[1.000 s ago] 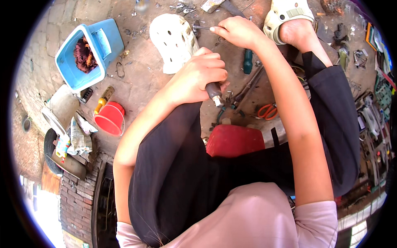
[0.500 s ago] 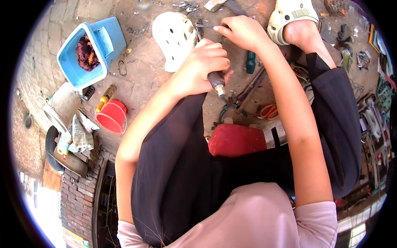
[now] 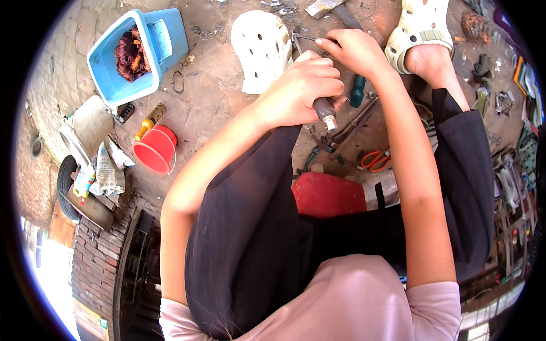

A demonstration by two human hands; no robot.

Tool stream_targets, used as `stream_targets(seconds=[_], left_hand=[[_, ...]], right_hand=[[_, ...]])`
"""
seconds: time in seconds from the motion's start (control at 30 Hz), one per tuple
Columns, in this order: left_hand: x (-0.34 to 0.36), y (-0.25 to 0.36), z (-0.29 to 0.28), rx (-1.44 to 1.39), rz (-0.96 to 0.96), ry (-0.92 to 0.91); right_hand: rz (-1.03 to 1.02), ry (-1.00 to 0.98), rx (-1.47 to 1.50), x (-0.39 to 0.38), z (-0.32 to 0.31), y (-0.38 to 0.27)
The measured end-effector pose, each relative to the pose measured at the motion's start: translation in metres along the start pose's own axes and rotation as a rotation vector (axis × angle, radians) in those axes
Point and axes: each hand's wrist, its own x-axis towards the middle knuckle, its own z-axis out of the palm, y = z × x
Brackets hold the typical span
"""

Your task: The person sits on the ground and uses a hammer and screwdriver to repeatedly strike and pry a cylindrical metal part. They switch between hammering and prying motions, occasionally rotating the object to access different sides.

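My left hand [image 3: 310, 85] is wrapped round a dark-handled tool [image 3: 325, 109] whose silver metal end sticks out below my fist. Just beyond it, my right hand [image 3: 358, 54] pinches a thin metal rod [image 3: 305, 37]. The rod points left, and its small bent or forked tip lies close to a thin shaft rising above my left fist. Whether the two touch I cannot tell. Behind the rod's tip is the white clog [image 3: 261, 51] on my left foot. My left forearm rests along my dark trouser leg [image 3: 250, 210].
A red low stool [image 3: 330, 196], orange-handled scissors [image 3: 375, 161] and a teal tool handle [image 3: 357, 91] lie between my legs. To the left stand a blue bin [image 3: 122, 94] with reddish-brown strands and a red bucket [image 3: 154, 150]. Another white clog [image 3: 418, 28] is at upper right.
The whole view has shifted, so the things on the ground sit farther right. Both hands keep nearly the same grip and place relative to the clog.
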Motion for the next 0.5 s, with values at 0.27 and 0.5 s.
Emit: stream_targets(seconds=[0.27,0.5], left_hand=[[-0.0012,0.0008,-0.0005,-0.012,-0.015,0.037],[-0.0016,0.0001,0.0035,-0.038,-0.010,0.071]], right_hand=[[0.045,-0.075,-0.021,0.0014,-0.0051,-0.0042],[0.031,-0.078,0.000,0.0014,-0.0063,-0.0029]])
